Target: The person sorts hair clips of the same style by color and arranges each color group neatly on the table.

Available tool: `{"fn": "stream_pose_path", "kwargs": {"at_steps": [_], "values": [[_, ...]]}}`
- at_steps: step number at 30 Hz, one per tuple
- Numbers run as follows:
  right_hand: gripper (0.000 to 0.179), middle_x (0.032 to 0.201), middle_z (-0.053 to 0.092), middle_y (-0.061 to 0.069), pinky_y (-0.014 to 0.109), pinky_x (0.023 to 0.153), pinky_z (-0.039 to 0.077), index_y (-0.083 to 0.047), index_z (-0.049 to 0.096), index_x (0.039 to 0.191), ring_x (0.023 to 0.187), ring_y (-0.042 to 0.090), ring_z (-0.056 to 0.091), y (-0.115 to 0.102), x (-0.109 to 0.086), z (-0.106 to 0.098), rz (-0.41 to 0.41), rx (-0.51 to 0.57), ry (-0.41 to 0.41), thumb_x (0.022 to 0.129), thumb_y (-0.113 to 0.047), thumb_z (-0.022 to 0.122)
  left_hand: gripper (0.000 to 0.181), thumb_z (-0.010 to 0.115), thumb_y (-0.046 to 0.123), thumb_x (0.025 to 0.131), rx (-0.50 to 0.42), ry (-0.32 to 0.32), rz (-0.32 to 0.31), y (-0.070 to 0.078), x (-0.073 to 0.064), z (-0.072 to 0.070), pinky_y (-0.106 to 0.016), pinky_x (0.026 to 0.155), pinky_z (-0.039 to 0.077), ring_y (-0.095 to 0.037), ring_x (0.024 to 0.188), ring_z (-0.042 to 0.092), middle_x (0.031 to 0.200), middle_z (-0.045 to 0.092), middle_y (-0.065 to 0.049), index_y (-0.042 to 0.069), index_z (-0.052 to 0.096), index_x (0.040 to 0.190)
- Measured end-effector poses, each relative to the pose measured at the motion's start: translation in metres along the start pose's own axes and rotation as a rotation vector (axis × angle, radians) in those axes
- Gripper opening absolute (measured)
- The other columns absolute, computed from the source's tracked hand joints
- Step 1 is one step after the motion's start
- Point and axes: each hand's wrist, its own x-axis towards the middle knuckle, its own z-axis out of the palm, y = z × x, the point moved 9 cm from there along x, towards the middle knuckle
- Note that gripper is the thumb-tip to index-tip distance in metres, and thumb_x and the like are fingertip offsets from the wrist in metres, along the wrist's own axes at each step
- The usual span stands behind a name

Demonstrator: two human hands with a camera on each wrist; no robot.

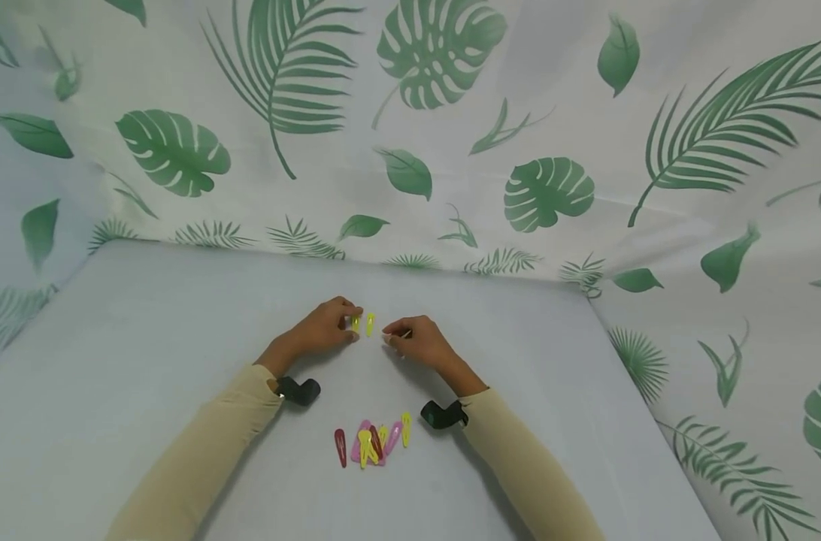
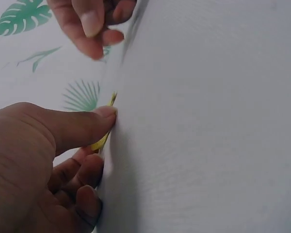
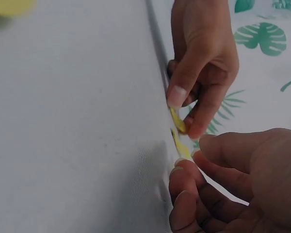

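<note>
In the head view my left hand (image 1: 328,327) pinches a yellow snap hair clip (image 1: 355,324) between thumb and fingers, against the white surface. The left wrist view shows that clip (image 2: 100,143) edge-on under the thumb. Just to its right lies a second yellow hair clip (image 1: 370,324), side by side with the first and apart from it. My right hand (image 1: 420,342) hovers beside this second clip with bent, loose fingers. Nothing shows between its thumb and fingertips in the right wrist view, where the second clip (image 3: 182,148) lies just past them.
Nearer the body lies a loose pile of yellow, pink and dark red hair clips. A dark red clip (image 1: 340,448) sits at its left, a yellow clip (image 1: 406,430) at its right. A leaf-printed cloth (image 1: 451,150) hangs behind the white table (image 1: 146,338).
</note>
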Motion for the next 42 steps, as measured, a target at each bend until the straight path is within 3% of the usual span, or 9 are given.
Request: {"fn": "stream_pose_path", "kwargs": {"at_steps": [11, 16, 21, 30, 35, 42], "values": [[0.020, 0.092, 0.066, 0.001, 0.027, 0.059, 0.049, -0.003, 0.072, 0.110, 0.068, 0.013, 0.060, -0.009, -0.066, 0.000, -0.098, 0.013, -0.119, 0.093, -0.012, 0.066, 0.043, 0.073, 0.008, 0.087, -0.090, 0.084, 0.009, 0.003, -0.007, -0.001, -0.037, 0.080, 0.047, -0.024, 0.094, 0.056, 0.125, 0.057, -0.019, -0.008, 0.060, 0.125], [0.019, 0.091, 0.066, -0.002, 0.027, 0.060, 0.049, -0.005, 0.071, 0.109, 0.069, 0.013, 0.059, -0.008, -0.097, -0.003, -0.107, 0.009, -0.106, 0.092, -0.011, 0.067, 0.043, 0.072, 0.007, 0.088, -0.084, 0.109, -0.017, -0.001, -0.008, -0.002, -0.037, 0.079, 0.047, -0.023, 0.093, 0.054, 0.127, 0.056, -0.018, -0.007, 0.060, 0.126], [0.023, 0.100, 0.065, -0.002, 0.025, 0.063, 0.048, -0.007, 0.071, 0.110, 0.074, 0.011, 0.055, -0.002, -0.120, 0.001, -0.091, -0.018, -0.083, 0.088, -0.007, 0.071, 0.042, 0.072, 0.007, 0.087, -0.069, 0.131, -0.024, -0.001, -0.008, -0.003, -0.036, 0.076, 0.046, -0.022, 0.088, 0.055, 0.127, 0.057, -0.018, -0.006, 0.061, 0.125], [0.037, 0.099, 0.057, 0.002, 0.023, 0.060, 0.045, -0.003, 0.069, 0.113, 0.070, 0.007, 0.046, -0.006, -0.133, 0.014, -0.137, -0.119, -0.016, 0.078, -0.008, 0.081, 0.040, 0.073, 0.006, 0.086, -0.072, 0.162, -0.037, 0.001, -0.008, 0.000, -0.036, 0.076, 0.046, -0.021, 0.086, 0.055, 0.128, 0.058, -0.017, -0.007, 0.063, 0.123], [0.029, 0.098, 0.055, 0.002, 0.024, 0.061, 0.044, -0.004, 0.071, 0.107, 0.071, 0.009, 0.046, -0.008, -0.132, 0.015, -0.120, -0.150, -0.008, 0.079, -0.005, 0.079, 0.041, 0.073, 0.006, 0.086, -0.064, 0.167, -0.028, -0.001, -0.007, 0.002, -0.035, 0.075, 0.046, -0.021, 0.086, 0.055, 0.128, 0.058, -0.018, -0.007, 0.063, 0.123], [0.017, 0.089, 0.058, -0.004, 0.024, 0.060, 0.044, -0.013, 0.069, 0.087, 0.069, 0.009, 0.047, -0.007, -0.127, 0.013, -0.106, -0.155, -0.010, 0.082, 0.001, 0.075, 0.041, 0.073, 0.007, 0.087, -0.075, 0.166, -0.038, -0.002, -0.005, 0.002, -0.036, 0.076, 0.046, -0.022, 0.088, 0.055, 0.128, 0.057, -0.018, -0.006, 0.062, 0.125]]}}
